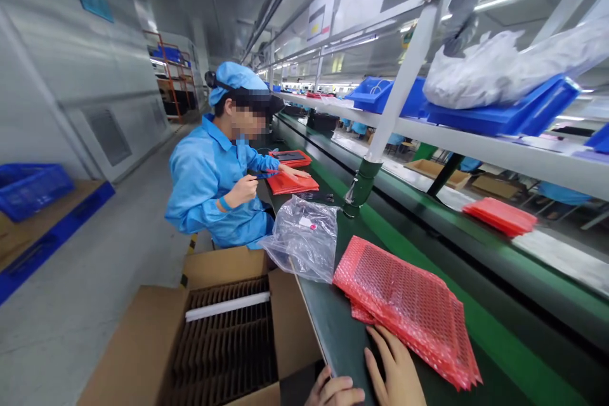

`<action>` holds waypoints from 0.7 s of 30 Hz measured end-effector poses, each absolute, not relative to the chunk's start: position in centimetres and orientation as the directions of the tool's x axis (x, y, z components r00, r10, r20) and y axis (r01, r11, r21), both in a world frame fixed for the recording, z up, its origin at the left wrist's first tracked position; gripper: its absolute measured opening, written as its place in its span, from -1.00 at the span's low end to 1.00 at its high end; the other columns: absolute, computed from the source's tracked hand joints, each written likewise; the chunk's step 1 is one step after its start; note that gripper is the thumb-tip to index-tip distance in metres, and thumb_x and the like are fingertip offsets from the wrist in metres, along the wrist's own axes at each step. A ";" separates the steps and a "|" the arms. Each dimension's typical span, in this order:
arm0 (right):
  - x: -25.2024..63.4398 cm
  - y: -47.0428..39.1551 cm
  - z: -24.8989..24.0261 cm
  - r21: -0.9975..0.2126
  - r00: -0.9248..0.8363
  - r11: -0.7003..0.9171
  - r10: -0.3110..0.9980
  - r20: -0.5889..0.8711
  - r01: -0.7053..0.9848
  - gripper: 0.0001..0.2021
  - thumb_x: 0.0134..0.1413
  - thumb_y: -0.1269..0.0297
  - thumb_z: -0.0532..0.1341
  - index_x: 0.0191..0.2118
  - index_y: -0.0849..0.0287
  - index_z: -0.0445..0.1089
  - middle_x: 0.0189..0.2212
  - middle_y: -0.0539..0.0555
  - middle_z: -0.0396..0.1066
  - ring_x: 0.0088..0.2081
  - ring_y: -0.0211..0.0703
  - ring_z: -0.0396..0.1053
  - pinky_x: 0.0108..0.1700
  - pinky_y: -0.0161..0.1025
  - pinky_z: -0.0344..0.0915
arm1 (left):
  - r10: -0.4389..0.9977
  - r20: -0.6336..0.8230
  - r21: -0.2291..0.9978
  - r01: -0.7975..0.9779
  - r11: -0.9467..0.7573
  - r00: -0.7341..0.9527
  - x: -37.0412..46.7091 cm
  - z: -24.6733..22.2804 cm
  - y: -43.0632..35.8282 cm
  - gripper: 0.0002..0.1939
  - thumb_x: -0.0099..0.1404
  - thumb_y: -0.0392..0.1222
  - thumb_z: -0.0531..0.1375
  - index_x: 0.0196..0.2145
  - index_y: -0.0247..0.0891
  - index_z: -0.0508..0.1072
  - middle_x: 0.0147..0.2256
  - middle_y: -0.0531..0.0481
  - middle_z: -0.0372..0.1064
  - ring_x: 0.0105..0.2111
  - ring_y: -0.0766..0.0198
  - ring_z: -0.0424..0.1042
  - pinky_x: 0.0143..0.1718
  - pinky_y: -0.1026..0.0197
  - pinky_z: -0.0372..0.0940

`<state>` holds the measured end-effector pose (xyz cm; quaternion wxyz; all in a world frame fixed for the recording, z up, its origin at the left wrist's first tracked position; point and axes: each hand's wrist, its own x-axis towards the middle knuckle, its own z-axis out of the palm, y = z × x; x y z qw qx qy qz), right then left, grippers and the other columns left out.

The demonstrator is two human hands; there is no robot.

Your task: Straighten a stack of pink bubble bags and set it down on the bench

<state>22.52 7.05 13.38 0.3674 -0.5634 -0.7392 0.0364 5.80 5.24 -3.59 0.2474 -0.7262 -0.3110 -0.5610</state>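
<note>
At the bottom edge of the view, my left hand [335, 390] rests at the near edge of the green workbench [323, 311], fingers loosely bent and nothing seen in them. Beside it, my right hand [397, 368] lies on the bench top with its fingers apart. Its fingertips are by the lower edge of a stack of red bubble-wrap bags [404, 298]; whether they touch it I cannot tell. Dark flat contents show through the top bag. Beyond the stack lies a clear plastic bag [309, 235] with a small white label.
An open cardboard box [295, 317] with brown dividers and a white strip stands left of the bench. Further along, a co-worker [214, 171] in blue handles red bags [292, 183]. A green-based post [364, 184] rises from the bench. Blue trays [504, 117] sit on the shelf.
</note>
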 end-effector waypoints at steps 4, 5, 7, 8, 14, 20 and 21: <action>20.4 6.5 13.9 -0.411 -0.081 0.305 0.875 0.478 0.859 -0.48 0.60 -0.13 0.06 0.36 0.05 0.49 0.34 0.21 0.37 0.34 0.36 0.31 0.46 0.37 0.17 | 0.219 0.960 0.065 0.629 -0.775 0.171 3.4 -2.0 3.9 -0.66 0.60 0.16 0.13 -0.06 0.10 0.69 -0.13 0.09 0.73 0.02 0.20 0.61 0.62 -0.11 -0.09; 19.9 6.4 14.1 -0.409 -0.071 0.288 0.880 0.470 0.866 -0.48 0.60 -0.12 0.06 0.36 0.05 0.49 0.34 0.21 0.36 0.35 0.35 0.31 0.46 0.36 0.18 | 0.242 0.960 0.112 0.598 -0.793 0.141 3.1 -1.3 3.5 -0.54 0.65 0.17 0.00 -0.01 0.05 0.69 -0.11 0.04 0.73 0.03 0.18 0.61 0.61 -0.11 -0.05; 19.0 6.3 14.4 -0.417 -0.044 0.257 0.889 0.456 0.872 -0.47 0.60 -0.10 0.06 0.36 0.06 0.50 0.35 0.22 0.35 0.35 0.35 0.30 0.45 0.34 0.19 | 0.297 0.949 0.196 0.538 -0.820 0.106 2.7 -0.1 2.8 -0.38 0.68 0.13 -0.17 0.09 -0.03 0.67 -0.08 -0.03 0.72 0.06 0.14 0.60 0.59 -0.09 -0.01; 18.6 6.3 14.6 -0.431 -0.029 0.246 0.891 0.453 0.868 -0.47 0.59 -0.10 0.06 0.37 0.06 0.50 0.35 0.22 0.35 0.36 0.35 0.29 0.45 0.34 0.19 | 0.321 0.941 0.223 0.520 -0.825 0.105 2.6 0.5 2.5 -0.37 0.68 0.11 -0.20 0.13 -0.04 0.65 -0.07 -0.05 0.72 0.07 0.13 0.59 0.58 -0.07 0.00; 20.2 6.3 16.7 -0.640 0.188 0.213 0.846 0.498 0.738 -0.53 0.51 -0.16 0.15 -0.08 0.10 0.65 -0.04 0.18 0.58 -0.02 0.17 0.53 0.15 0.07 0.44 | 0.443 0.877 0.326 0.449 -0.832 0.184 0.5 5.7 1.4 -0.57 0.64 0.02 -0.02 0.09 -0.08 0.63 -0.05 -0.05 0.70 0.04 0.09 0.60 0.35 -0.04 0.30; 29.0 5.9 18.1 -0.790 0.660 -0.029 0.569 0.490 0.612 -0.36 0.27 -0.42 0.13 -0.29 0.15 0.48 -0.27 0.26 0.51 -0.24 0.16 0.43 -0.03 0.07 0.36 | 0.707 0.595 0.656 0.277 -0.702 0.381 -1.4 15.4 7.2 -0.74 0.60 -0.13 0.13 0.11 -0.12 0.56 0.13 -0.18 0.55 0.15 0.04 0.55 0.19 -0.06 0.50; 30.1 6.0 18.0 -0.819 0.712 -0.062 0.533 0.457 0.571 -0.32 0.26 -0.42 0.11 -0.19 0.21 0.51 -0.19 0.32 0.53 -0.18 0.21 0.45 -0.01 0.09 0.36 | 0.719 0.582 0.683 0.251 -0.686 0.379 -1.0 16.9 9.3 -0.71 0.60 -0.10 0.15 0.16 -0.12 0.54 0.19 -0.21 0.51 0.21 0.00 0.51 0.29 -0.12 0.44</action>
